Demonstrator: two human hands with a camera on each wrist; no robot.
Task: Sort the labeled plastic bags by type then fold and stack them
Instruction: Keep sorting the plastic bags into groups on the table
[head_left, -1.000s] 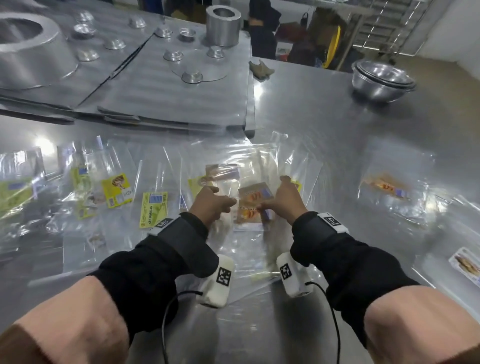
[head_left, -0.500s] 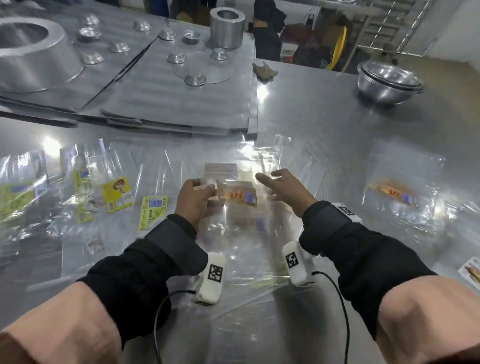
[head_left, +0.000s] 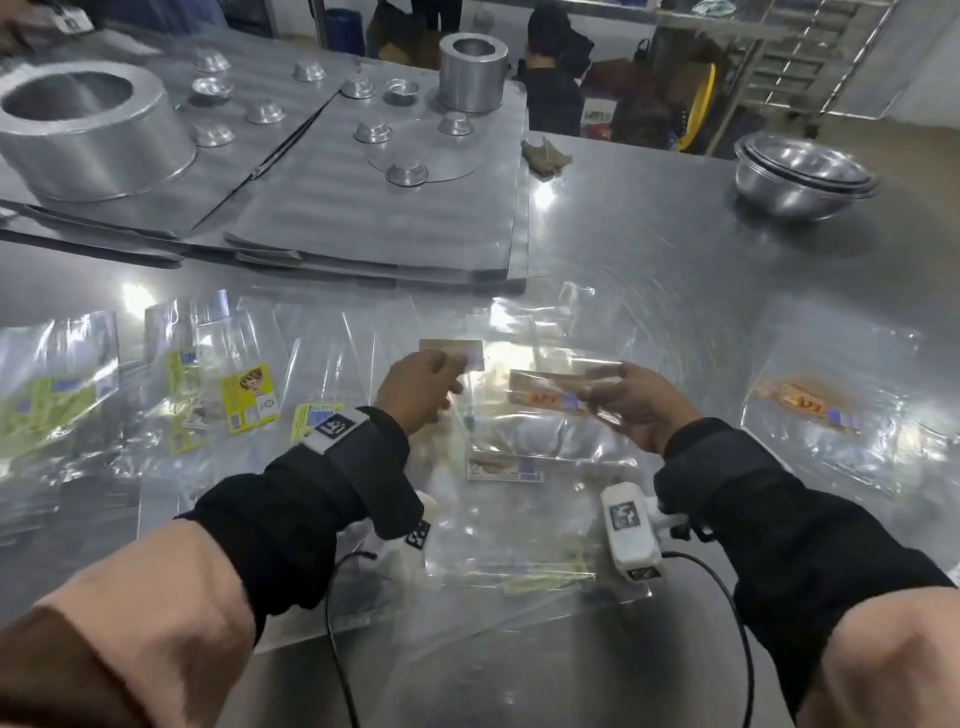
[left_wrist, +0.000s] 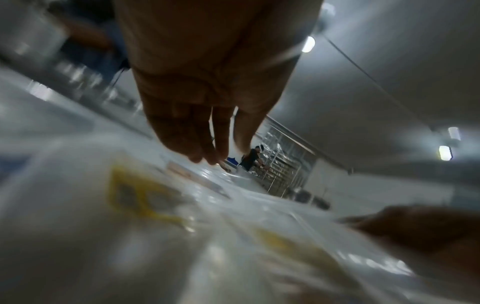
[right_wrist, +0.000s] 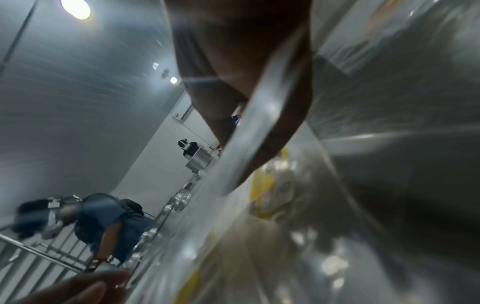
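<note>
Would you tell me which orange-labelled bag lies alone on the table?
The far-right one, flat and untouched; the other orange-labelled bag is held by the right hand.

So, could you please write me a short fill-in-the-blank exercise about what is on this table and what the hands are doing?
1. The right hand grips a clear bag whose label is printed in ____.
2. The stacked steel bowls stand at the table's far ____ corner.
3. The yellow-labelled bags lie on the person's ____ side.
4. The left hand is held ____ the bags on the table.

Missing words: orange; right; left; above
</note>
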